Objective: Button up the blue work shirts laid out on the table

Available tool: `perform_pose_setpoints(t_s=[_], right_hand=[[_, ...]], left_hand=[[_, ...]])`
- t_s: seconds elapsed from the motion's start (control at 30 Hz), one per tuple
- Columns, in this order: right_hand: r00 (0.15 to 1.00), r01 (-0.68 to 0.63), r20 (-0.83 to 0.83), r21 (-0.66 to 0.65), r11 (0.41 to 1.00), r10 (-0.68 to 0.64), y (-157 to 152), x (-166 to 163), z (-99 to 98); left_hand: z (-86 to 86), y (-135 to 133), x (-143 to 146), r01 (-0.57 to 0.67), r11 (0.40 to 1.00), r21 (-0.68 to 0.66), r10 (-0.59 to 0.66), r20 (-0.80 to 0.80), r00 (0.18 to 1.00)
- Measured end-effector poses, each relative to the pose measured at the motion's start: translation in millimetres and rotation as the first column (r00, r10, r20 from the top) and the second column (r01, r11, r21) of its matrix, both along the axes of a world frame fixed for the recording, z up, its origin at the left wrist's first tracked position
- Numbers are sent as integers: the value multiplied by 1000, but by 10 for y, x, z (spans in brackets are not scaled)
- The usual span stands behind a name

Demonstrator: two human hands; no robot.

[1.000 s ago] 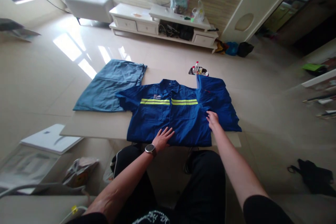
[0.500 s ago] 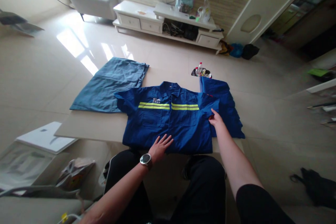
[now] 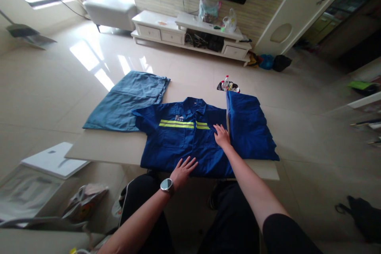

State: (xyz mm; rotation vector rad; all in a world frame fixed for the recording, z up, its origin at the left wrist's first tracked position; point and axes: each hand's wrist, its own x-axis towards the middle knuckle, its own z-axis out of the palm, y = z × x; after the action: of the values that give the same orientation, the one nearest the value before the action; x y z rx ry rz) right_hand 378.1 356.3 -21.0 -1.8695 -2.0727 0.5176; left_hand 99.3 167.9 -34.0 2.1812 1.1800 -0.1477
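Note:
A dark blue work shirt [image 3: 169,141] with a yellow-and-grey reflective band and a white chest logo lies front up, its collar away from me. My left hand [image 3: 182,172], a watch on its wrist, rests open with fingers spread on the shirt's near edge. On the shirt's right side, my right hand [image 3: 222,135] lies over the inward-folded sleeve side, fingers stretched out. That right sleeve no longer sticks out, while the left one still does. Under my right palm the cloth is hidden.
The shirt lies on a low beige table [image 3: 104,143]. Folded dark blue cloth [image 3: 251,127] sits at its right, lighter blue cloth [image 3: 125,101] at its left. Bottles [image 3: 226,82] show beyond the far edge. A white box [image 3: 52,158] stands left; a TV cabinet [image 3: 160,27] stands along the wall.
My right hand has moved left, bringing the shirt's right sleeve and side inward over the front. My left hand has stayed on the near edge. The view has tilted up slightly.

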Motion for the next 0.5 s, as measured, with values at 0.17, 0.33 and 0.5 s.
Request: perform_pose_setpoints(t_s=[0.17,0.33,0.5], right_hand=[[971,0,236,-97,995,23,-189,35,-206],[969,-136,216,73,988,117,-431,15,-109],[989,-150,53,216,965,141,-875,-180,16]], left_hand=[[54,-37,13,-34,997,-74,38,51,998],[220,472,-335,-360,904,-228,425,415,804],[408,1452,-1456,-992,123,-32,901,423,98]])
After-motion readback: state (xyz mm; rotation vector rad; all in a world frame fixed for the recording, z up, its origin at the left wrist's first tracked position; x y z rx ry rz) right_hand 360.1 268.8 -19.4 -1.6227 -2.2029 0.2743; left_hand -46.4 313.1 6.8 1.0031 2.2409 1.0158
